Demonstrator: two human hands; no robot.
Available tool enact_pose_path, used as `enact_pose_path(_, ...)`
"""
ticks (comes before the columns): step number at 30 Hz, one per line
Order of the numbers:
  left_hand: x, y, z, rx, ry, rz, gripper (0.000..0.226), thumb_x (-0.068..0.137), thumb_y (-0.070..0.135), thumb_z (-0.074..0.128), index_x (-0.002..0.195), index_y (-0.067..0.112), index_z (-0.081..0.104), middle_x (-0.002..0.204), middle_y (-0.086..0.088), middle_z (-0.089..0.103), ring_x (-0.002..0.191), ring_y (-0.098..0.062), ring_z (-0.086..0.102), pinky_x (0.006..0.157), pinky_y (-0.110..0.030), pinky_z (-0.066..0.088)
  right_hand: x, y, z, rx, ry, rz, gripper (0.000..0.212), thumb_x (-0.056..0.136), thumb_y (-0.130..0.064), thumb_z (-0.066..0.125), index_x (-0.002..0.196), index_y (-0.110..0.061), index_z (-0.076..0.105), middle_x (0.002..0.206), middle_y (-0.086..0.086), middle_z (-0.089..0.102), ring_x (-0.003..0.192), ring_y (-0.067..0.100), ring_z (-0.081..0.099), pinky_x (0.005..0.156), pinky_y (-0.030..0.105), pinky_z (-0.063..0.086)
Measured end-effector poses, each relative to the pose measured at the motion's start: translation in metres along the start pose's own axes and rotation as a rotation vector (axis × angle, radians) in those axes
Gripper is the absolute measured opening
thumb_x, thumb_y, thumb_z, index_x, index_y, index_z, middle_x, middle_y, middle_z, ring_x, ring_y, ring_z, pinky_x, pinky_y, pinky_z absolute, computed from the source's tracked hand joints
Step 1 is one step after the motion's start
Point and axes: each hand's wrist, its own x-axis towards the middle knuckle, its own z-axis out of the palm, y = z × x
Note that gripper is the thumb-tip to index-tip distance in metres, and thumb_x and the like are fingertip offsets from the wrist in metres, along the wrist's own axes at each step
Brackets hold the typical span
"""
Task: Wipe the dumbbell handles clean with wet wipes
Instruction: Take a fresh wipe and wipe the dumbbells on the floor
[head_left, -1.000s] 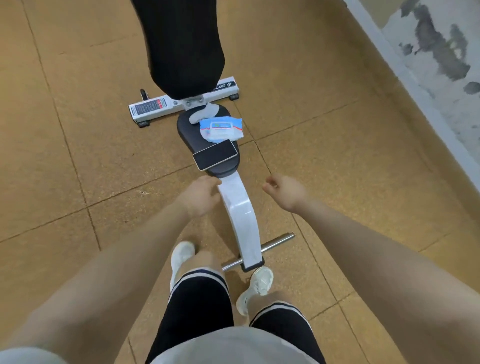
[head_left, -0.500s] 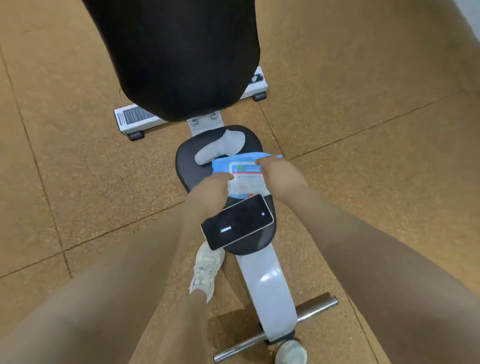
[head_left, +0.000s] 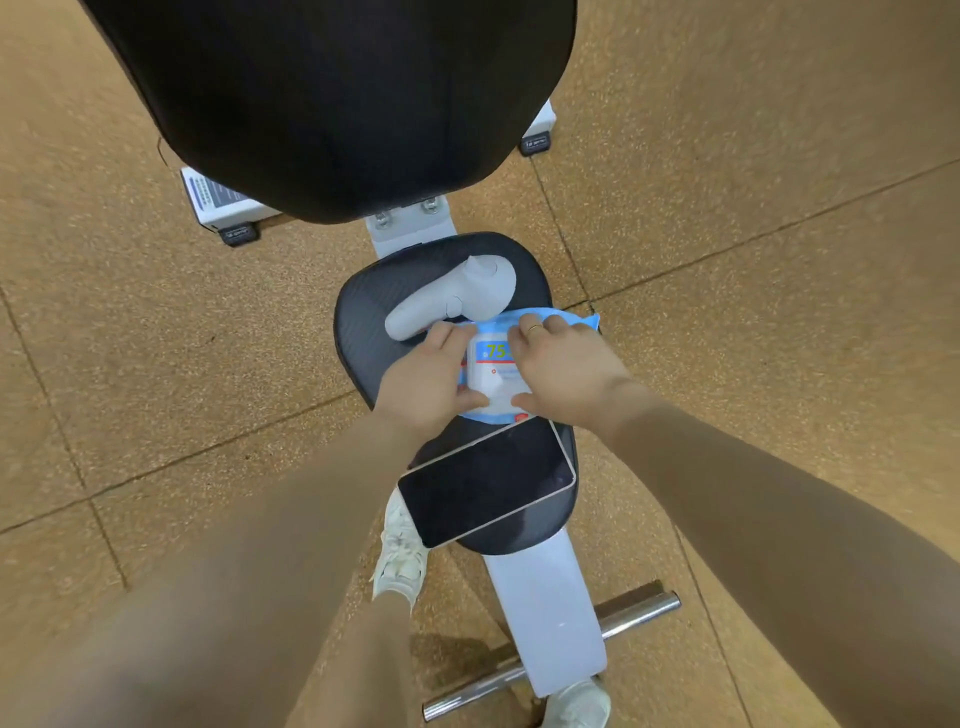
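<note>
Both the left hand (head_left: 431, 376) and right hand (head_left: 561, 369) grip the blue wet-wipes pack (head_left: 496, 364) lying on the bench seat (head_left: 358, 332) beside a phone (head_left: 488, 483), apparently opening it; next, one wipe must be drawn out, with no dumbbell in view.

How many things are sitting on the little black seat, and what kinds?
Wet wipes pack: 1
Phone: 1
White controller: 1
Total: 3 on the seat
</note>
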Motion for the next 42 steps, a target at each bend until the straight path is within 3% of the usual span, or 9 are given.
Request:
enact_pose_path(7, -0.004, 0.002, 0.005, -0.029, 0.05, -0.011, 0.078, 0.082, 0.029, 0.066, 0.144, 0.02, 0.021, 0.141, 0.0, 0.034, 0.121, -0.02, 0.045, 0.082, -0.035, 0.042, 0.004, 0.011, -0.004, 0.168, 0.088, -0.035, 0.047, 0.096, -0.031, 0.016, 0.119, -0.004, 0.048, 0.115, 0.013, 0.052, 0.096, 0.033, 0.058, 0.062, 0.034, 0.034)
enact_pose_path(13, -0.011, 0.002, 0.008, -0.174, 0.12, -0.048, 0.068, 0.081, 0.023, 0.068, 0.136, 0.015, 0.029, 0.124, -0.005, 0.052, 0.107, -0.023, 0.054, 0.079, -0.031, 0.039, 0.01, 0.022, -0.004, 0.715, 0.341, 0.57, 0.027, 0.095, -0.032, 0.043, 0.094, -0.006, 0.051, 0.092, 0.011, 0.056, 0.087, 0.029, 0.055, 0.064, 0.034, 0.04)
enact_pose_path(16, -0.011, 0.001, 0.009, -0.052, 0.117, 0.006, 0.053, 0.083, 0.024, 0.065, 0.128, 0.012, 0.04, 0.125, -0.006, 0.048, 0.102, -0.024, 0.053, 0.073, -0.03, 0.037, 0.011, 0.003, 0.003, 1.018, 0.354, 0.534, 0.032, 0.089, -0.029, 0.058, 0.072, -0.002, 0.059, 0.072, 0.012, 0.061, 0.073, 0.028, 0.058, 0.063, 0.031, 0.038)
enact_pose_path(19, -0.011, 0.0, 0.012, 0.055, 0.109, 0.053, 0.05, 0.085, 0.023, 0.061, 0.131, 0.017, 0.044, 0.135, -0.006, 0.04, 0.104, -0.026, 0.053, 0.074, -0.035, 0.041, 0.007, -0.015, 0.009, 0.816, 0.245, 0.236, 0.02, 0.091, -0.016, 0.052, 0.098, -0.005, 0.067, 0.106, 0.01, 0.059, 0.095, 0.026, 0.057, 0.079, 0.036, 0.044)
enact_pose_path(21, -0.011, 0.0, 0.014, 0.075, 0.105, 0.055, 0.047, 0.086, 0.024, 0.06, 0.131, 0.02, 0.046, 0.137, -0.006, 0.038, 0.108, -0.024, 0.051, 0.077, -0.037, 0.044, 0.005, -0.014, 0.011, 0.583, 0.135, 0.152, 0.025, 0.091, -0.009, 0.047, 0.112, -0.008, 0.06, 0.123, 0.008, 0.047, 0.103, 0.026, 0.052, 0.071, 0.035, 0.044)
enact_pose_path(26, -0.009, -0.003, 0.015, 0.075, 0.136, 0.075, 0.044, 0.084, 0.023, 0.063, 0.127, 0.02, 0.051, 0.134, -0.007, 0.041, 0.106, -0.025, 0.052, 0.073, -0.034, 0.044, -0.005, -0.017, 0.002, 0.218, 0.161, 0.117, 0.023, 0.062, 0.002, 0.075, 0.082, -0.007, 0.066, 0.092, 0.01, 0.057, 0.072, 0.027, 0.058, 0.048, 0.023, 0.029)
enact_pose_path(33, -0.012, -0.007, 0.018, 0.022, 0.165, 0.166, 0.04, 0.061, 0.013, 0.076, 0.1, 0.01, 0.064, 0.104, -0.017, 0.06, 0.067, -0.029, 0.063, 0.049, -0.028, 0.044, 0.009, -0.023, -0.005, 0.126, 0.019, 0.117, 0.03, 0.089, 0.0, 0.044, 0.116, -0.008, 0.053, 0.124, 0.009, 0.048, 0.097, 0.027, 0.062, 0.062, 0.031, 0.036)
enact_pose_path(38, -0.01, -0.007, 0.019, 0.011, 0.15, 0.135, 0.043, 0.068, 0.012, 0.077, 0.109, 0.012, 0.063, 0.114, -0.017, 0.056, 0.08, -0.031, 0.063, 0.056, -0.032, 0.046, 0.015, -0.018, 0.001, 0.226, -0.005, 0.175, 0.027, 0.093, -0.006, 0.04, 0.116, -0.007, 0.053, 0.121, 0.009, 0.051, 0.093, 0.031, 0.062, 0.061, 0.031, 0.033)
enact_pose_path(42, -0.01, -0.005, 0.018, 0.064, 0.135, 0.081, 0.045, 0.083, 0.021, 0.064, 0.126, 0.017, 0.052, 0.132, -0.009, 0.043, 0.099, -0.025, 0.057, 0.065, -0.03, 0.037, 0.008, -0.014, 0.013, 0.375, 0.297, 0.191, 0.008, 0.08, -0.005, 0.061, 0.086, -0.002, 0.064, 0.093, 0.014, 0.062, 0.065, 0.034, 0.061, 0.051, 0.03, 0.033)
